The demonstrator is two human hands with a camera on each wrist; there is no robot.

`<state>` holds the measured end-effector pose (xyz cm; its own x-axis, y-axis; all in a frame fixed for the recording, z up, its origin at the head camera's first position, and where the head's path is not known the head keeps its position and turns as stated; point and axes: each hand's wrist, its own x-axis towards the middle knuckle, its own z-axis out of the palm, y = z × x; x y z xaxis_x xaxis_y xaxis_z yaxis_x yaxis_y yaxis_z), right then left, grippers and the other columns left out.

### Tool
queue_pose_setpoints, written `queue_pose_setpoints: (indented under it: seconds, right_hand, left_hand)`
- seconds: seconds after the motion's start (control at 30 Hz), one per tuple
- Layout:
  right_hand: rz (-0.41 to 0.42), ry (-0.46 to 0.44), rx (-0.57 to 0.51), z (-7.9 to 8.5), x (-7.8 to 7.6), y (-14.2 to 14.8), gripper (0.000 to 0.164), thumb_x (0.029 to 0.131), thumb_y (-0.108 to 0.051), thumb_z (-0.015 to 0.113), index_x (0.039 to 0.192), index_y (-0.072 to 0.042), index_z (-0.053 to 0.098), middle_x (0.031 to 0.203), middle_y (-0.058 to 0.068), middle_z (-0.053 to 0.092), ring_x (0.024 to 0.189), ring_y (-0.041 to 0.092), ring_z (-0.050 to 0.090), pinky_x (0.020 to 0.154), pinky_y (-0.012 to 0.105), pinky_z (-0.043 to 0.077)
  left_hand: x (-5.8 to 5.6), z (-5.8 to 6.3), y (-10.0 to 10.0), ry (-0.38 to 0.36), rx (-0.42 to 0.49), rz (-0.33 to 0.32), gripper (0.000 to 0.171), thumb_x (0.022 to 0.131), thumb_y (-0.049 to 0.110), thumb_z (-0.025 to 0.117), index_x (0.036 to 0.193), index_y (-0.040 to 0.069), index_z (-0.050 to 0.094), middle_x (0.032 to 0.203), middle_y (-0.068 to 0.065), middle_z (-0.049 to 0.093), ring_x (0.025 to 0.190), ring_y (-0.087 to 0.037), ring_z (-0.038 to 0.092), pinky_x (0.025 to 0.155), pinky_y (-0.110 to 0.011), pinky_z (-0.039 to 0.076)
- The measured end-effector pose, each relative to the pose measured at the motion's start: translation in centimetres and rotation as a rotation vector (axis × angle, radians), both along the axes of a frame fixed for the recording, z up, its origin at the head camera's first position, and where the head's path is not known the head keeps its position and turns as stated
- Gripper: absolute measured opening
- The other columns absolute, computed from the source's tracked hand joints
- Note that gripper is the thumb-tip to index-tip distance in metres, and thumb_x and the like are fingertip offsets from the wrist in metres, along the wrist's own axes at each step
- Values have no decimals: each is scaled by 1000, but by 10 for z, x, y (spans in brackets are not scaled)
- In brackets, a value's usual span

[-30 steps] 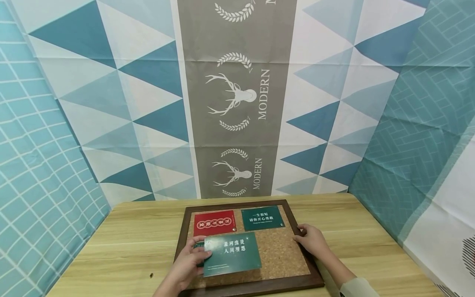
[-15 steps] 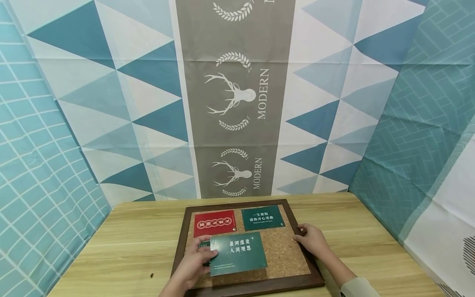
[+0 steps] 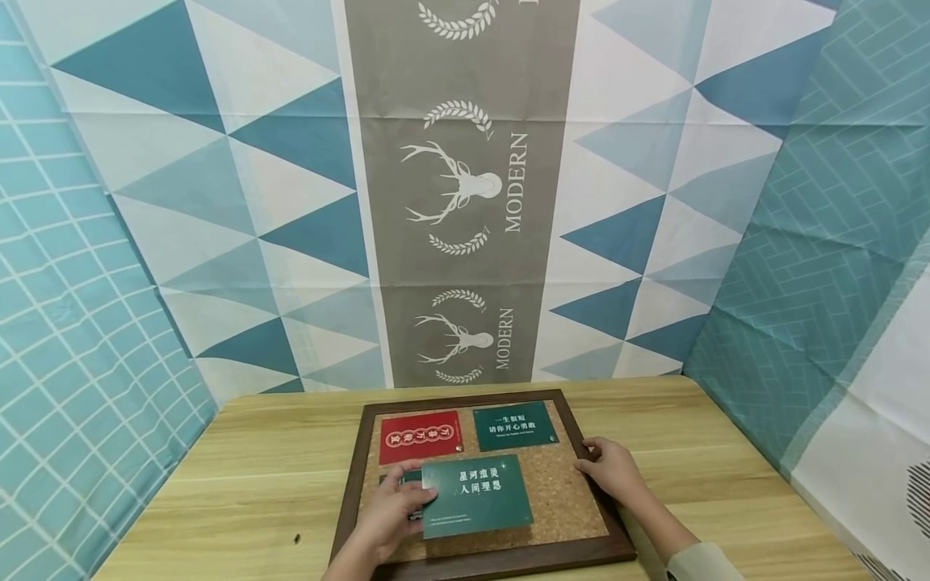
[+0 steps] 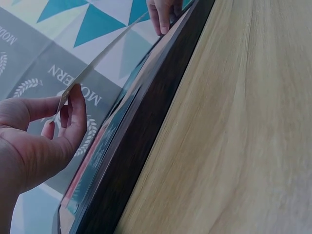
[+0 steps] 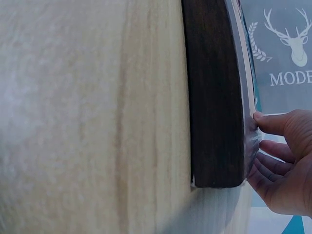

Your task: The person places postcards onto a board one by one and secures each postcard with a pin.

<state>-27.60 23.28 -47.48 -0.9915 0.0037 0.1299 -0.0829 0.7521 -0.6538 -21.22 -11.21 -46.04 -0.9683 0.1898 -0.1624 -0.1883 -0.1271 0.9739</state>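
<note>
In the head view my left hand (image 3: 392,512) pinches the left edge of a green postcard (image 3: 479,496) with white Chinese lettering. The left wrist view shows this card (image 4: 102,54) edge-on, tilted and raised above a cork board (image 3: 567,504) with a dark wooden frame. My right hand (image 3: 613,470) grips the frame's right side, thumb on the inner edge and fingers around the outside. On the cork lie a red card (image 3: 420,436) at upper left and a green card (image 3: 515,425) at upper right. Another green card (image 3: 402,476) is mostly hidden behind my left hand and the held postcard.
The board lies on a light wood-grain table (image 3: 240,476). A small dark speck (image 3: 296,539) sits on the tabletop to the left. Behind the table hangs a patterned backdrop (image 3: 465,242), with blue-green sheets at both sides.
My left hand has carried the green postcard a short way to the right over the board, uncovering more of the card behind it. The right hand has stayed on the frame.
</note>
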Motion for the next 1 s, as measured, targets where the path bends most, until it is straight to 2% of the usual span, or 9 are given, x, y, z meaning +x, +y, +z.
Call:
queue_pose_setpoints:
  seconds: [0.67, 1.0]
  right_hand:
    - [-2, -3, -17, 1, 1, -1, 44, 83, -16, 69, 119, 7, 57, 99, 16, 65, 84, 26, 62, 62, 35, 51]
    - [-1, -3, -11, 0, 1, 0, 45, 83, -17, 69, 119, 7, 57, 98, 15, 65, 84, 25, 62, 62, 35, 52]
  left_hand:
    - [-3, 1, 21, -33, 46, -6, 58, 88, 9, 61, 133, 6, 26, 92, -2, 57, 77, -12, 58, 62, -27, 52]
    - [-7, -1, 33, -43, 53, 5, 57, 88, 9, 62, 133, 6, 27, 97, -4, 59, 80, -14, 59, 64, -30, 54]
